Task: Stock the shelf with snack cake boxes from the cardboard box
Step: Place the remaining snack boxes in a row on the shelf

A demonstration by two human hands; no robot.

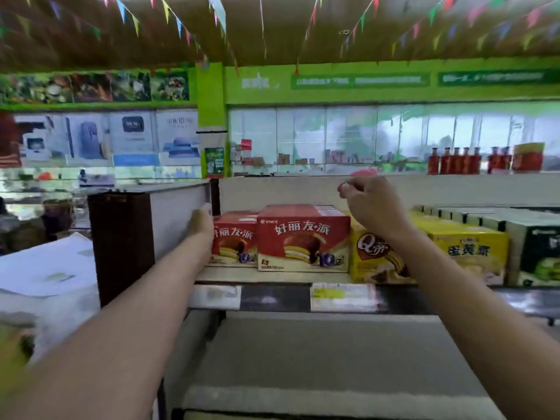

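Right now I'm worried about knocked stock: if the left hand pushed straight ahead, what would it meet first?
Probably the left red snack cake box, which the left hand already seems to touch; depth is unclear.

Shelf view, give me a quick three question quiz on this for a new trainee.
1. True or false: the right hand holds a snack cake box.
2. What colour are the two boxes nearest the left hand? A red, B green, C blue.
3. Fill in: right of the front red box stands a ___ box.

Key: 1 false, it hovers loosely curled above the boxes, holding nothing. 2 A. 3 yellow.
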